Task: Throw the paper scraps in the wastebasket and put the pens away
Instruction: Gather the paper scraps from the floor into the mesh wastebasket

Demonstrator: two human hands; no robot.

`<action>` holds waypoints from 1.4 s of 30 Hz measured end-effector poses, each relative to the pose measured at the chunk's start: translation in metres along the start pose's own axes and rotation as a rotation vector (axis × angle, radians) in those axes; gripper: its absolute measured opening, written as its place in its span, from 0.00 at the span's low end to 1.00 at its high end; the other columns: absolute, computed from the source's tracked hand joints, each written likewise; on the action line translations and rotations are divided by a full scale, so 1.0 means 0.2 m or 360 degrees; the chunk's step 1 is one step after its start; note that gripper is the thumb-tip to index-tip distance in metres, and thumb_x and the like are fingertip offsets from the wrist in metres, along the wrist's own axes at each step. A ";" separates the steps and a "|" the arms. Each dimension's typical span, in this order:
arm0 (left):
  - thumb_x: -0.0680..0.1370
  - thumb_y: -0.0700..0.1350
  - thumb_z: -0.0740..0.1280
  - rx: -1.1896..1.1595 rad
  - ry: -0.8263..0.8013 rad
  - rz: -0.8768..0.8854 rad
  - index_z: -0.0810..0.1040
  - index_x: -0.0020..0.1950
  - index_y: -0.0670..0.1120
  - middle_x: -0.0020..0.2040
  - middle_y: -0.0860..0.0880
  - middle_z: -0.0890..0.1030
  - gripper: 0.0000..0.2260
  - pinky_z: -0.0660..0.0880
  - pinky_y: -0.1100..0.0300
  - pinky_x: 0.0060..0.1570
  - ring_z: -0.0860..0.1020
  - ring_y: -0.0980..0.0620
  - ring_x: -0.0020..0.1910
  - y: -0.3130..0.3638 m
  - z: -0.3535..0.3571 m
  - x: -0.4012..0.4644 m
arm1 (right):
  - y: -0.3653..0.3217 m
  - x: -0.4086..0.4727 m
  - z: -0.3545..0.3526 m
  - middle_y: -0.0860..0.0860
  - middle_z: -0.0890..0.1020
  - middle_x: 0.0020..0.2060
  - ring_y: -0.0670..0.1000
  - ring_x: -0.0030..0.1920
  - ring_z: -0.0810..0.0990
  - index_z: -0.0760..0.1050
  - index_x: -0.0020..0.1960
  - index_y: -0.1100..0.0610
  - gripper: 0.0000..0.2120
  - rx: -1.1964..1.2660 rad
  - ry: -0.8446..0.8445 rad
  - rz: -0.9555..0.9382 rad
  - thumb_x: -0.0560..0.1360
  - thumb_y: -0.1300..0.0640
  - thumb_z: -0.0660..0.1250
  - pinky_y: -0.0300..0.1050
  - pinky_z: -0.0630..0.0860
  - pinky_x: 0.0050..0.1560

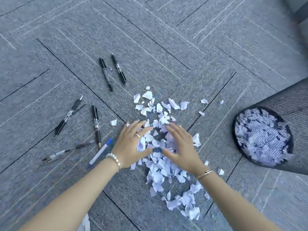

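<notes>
White paper scraps (160,165) lie scattered in a long heap on the grey carpet. My left hand (131,144) and my right hand (180,147) rest flat on the heap, fingers spread, facing each other with scraps between them. A black mesh wastebasket (273,114) lies on its side at the right, its round bottom (262,136) showing scraps inside. Several black pens lie to the left: two (105,74) (118,69) farther away, two (68,115) (96,125) nearer, one blurred (66,150). A white pen with a blue cap (100,151) lies by my left wrist.
Grey carpet tiles with thin lines cover the floor. A few stray scraps (204,101) lie toward the wastebasket. A white piece (85,222) shows at the bottom edge under my left forearm. A dark object (301,12) sits in the top right corner.
</notes>
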State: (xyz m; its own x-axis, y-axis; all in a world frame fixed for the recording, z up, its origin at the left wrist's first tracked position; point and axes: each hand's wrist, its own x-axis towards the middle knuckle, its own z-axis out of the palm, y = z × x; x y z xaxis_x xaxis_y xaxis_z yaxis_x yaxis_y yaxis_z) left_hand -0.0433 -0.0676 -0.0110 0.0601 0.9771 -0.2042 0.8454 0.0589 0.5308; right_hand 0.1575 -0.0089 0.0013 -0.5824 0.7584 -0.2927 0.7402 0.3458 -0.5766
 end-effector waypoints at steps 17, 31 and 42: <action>0.73 0.44 0.65 -0.0199 0.0284 -0.0129 0.76 0.57 0.41 0.50 0.44 0.76 0.14 0.72 0.61 0.47 0.73 0.50 0.46 0.07 0.05 -0.09 | -0.04 -0.17 0.15 0.42 0.55 0.72 0.49 0.72 0.45 0.47 0.72 0.37 0.45 -0.0238 0.0031 -0.0166 0.61 0.25 0.59 0.53 0.41 0.70; 0.75 0.47 0.64 -0.0504 0.0487 -0.0337 0.74 0.59 0.43 0.51 0.50 0.72 0.14 0.69 0.70 0.38 0.73 0.55 0.44 0.18 -0.24 -0.02 | -0.13 -0.11 -0.03 0.36 0.71 0.45 0.49 0.48 0.72 0.72 0.52 0.43 0.11 0.0652 0.0251 0.0274 0.70 0.45 0.65 0.50 0.73 0.51; 0.71 0.58 0.58 -0.0484 0.0641 -0.0035 0.75 0.58 0.42 0.51 0.52 0.74 0.24 0.68 0.71 0.37 0.74 0.50 0.39 0.54 -0.72 0.16 | -0.35 -0.14 -0.61 0.47 0.75 0.56 0.40 0.37 0.70 0.66 0.54 0.40 0.15 0.0828 0.0471 0.0248 0.71 0.47 0.67 0.37 0.72 0.40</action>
State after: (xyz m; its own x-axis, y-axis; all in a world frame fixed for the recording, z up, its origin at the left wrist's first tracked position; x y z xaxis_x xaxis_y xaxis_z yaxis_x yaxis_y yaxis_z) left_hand -0.0263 0.0002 0.1578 -0.2164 0.9727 0.0839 0.6476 0.0787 0.7579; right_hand 0.1629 0.0130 0.1439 -0.3071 0.9253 -0.2224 0.5046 -0.0398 -0.8625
